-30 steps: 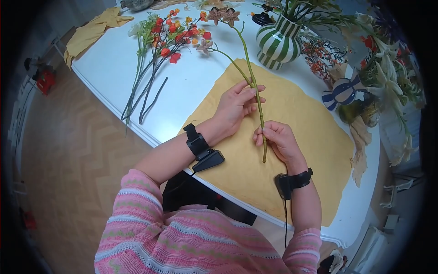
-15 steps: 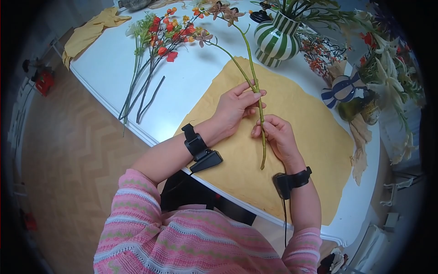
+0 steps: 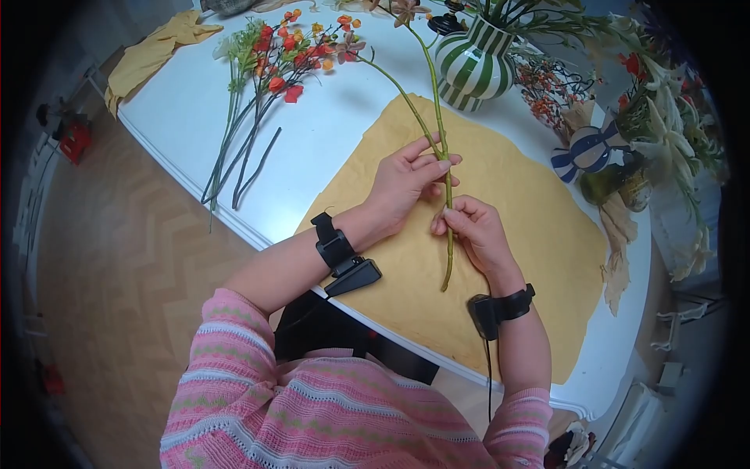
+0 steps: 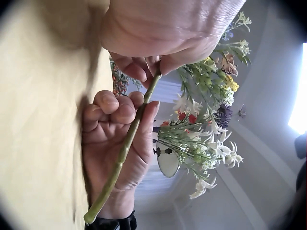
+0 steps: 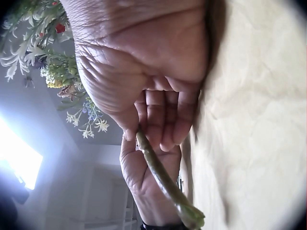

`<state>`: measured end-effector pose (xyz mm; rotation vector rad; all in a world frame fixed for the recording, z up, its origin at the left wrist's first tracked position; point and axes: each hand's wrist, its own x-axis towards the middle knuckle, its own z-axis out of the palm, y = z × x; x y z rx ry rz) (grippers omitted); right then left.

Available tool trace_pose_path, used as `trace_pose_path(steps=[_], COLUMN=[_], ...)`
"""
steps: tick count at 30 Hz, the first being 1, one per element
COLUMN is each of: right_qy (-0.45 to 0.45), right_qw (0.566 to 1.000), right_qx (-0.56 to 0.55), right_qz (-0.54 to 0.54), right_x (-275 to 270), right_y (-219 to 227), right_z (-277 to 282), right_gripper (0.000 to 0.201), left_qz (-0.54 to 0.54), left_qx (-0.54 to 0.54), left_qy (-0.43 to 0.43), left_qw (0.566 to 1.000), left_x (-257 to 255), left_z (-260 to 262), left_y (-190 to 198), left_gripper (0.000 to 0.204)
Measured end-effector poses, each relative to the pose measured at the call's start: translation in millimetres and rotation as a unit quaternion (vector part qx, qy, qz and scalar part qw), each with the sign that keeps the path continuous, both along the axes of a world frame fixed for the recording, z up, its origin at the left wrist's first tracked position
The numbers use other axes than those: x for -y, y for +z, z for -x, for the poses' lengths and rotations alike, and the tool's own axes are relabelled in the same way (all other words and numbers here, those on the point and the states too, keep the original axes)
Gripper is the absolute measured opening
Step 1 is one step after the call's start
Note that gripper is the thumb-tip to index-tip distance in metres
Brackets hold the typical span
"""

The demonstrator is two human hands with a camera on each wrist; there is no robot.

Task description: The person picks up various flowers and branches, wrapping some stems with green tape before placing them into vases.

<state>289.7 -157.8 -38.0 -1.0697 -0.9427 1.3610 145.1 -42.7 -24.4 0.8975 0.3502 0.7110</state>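
Both hands hold one green forked artificial flower stem [image 3: 450, 250], which runs lengthwise over the yellow sheet. My left hand [image 3: 402, 187] grips it just below the fork, thumb across the front. Lower down, my right hand [image 3: 478, 228] pinches it between thumb and fingers, and the bare end sticks out past that hand. Dusky brownish-pink blooms [image 3: 406, 11] top the stem, partly cut off by the upper frame edge. In the left wrist view the stem [image 4: 121, 155] crosses my right hand's fingers. The right wrist view shows its cut end [image 5: 192, 216] close to the camera.
Under the hands lies the yellow sheet [image 3: 539, 258] on a white table [image 3: 305, 172]. Red and orange flower sprigs [image 3: 277, 82] with dark stems lie at the left. A green-and-white striped vase [image 3: 474, 62] stands behind; a blue-striped vase [image 3: 590, 150] is at the right.
The stem has shifted and turned slightly: its bare end reaches nearer to me, while its blooms have moved up and right toward the frame edge. Both hands keep their hold.
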Motion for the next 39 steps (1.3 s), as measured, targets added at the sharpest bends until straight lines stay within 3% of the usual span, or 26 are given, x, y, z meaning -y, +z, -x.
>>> trace_pose_path(steps=[31,39], right_qy=[0.051,0.024], right_qw=[0.999,1.0], right_qx=[-0.005,-0.002], right_qz=[-0.007,-0.004], right_x=[2.0,2.5], right_y=[3.3,4.1], right_z=[-1.2,0.6], right_gripper=[0.02,0.021], left_qz=[0.039,0.046], left_qx=[0.01,0.009], left_qy=[0.015,0.008], left_qw=[0.999,0.999], left_x=[-0.2,-0.9], left_z=[0.7,-0.1], left_y=[1.1,-1.3], left_gripper=[0.047,0.046])
